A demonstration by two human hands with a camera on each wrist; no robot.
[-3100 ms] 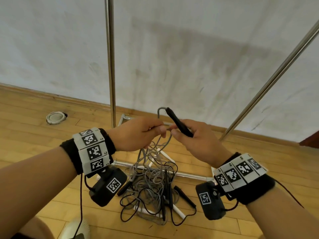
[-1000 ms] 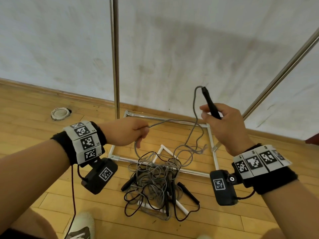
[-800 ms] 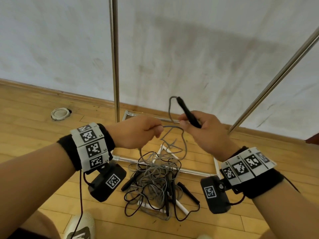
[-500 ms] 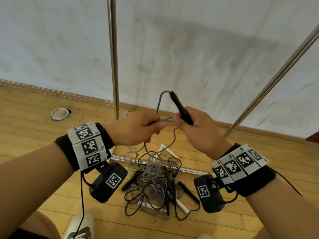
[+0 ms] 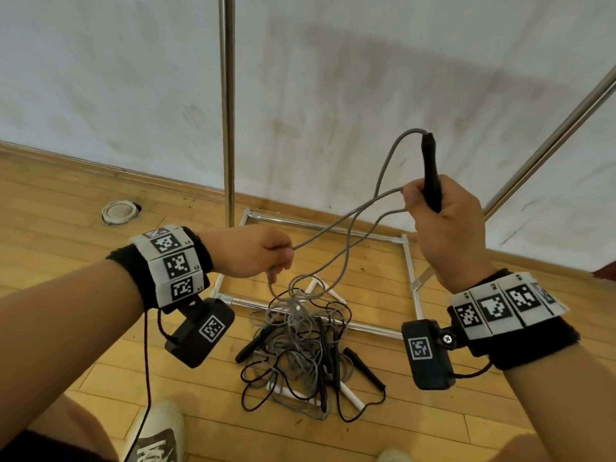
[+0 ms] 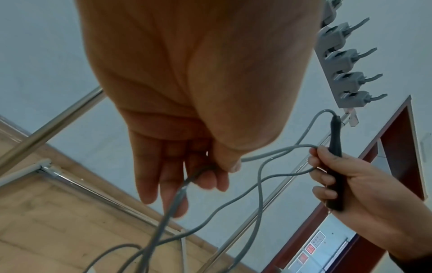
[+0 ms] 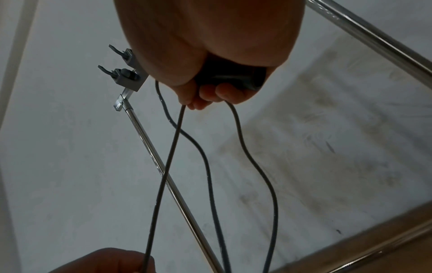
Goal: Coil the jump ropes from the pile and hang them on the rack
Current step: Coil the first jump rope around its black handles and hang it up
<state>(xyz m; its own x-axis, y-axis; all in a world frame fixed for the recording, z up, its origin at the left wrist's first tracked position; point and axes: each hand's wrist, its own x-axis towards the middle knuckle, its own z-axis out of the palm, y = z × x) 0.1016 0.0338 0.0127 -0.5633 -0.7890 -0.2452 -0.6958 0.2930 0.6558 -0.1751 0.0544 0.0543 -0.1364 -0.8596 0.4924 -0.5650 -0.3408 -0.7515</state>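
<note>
While the right hand [image 5: 446, 225] is raised and curled round the black handle [image 5: 431, 175] of a grey jump rope [image 5: 350, 228], the left hand [image 5: 246, 251] sits lower and to the left, well apart from it, pinching the same grey cord between thumb and fingers. The handle stands nearly upright, and the cord leaves its top end, arcs over and drops back toward the right hand, where a loop of it is caught under the fingers [image 6: 320, 160] against the handle. From there two strands sag across the gap between the hands, one reaching the left hand's pinch, the other running down into the pile [image 5: 300, 355] of tangled grey and black ropes on the wooden floor [image 5: 66, 208]. The pile, with black and white handles poking out of it, lies partly over the front bar of the rack's rectangular metal base [image 5: 408, 261]. Two shiny rack poles [image 5: 228, 105] rise from that base against the white wall, and the wrist views show a grey bar of hooks [image 6: 343, 61] mounted higher up on the rack, with nothing hanging from the hooks in view.
</note>
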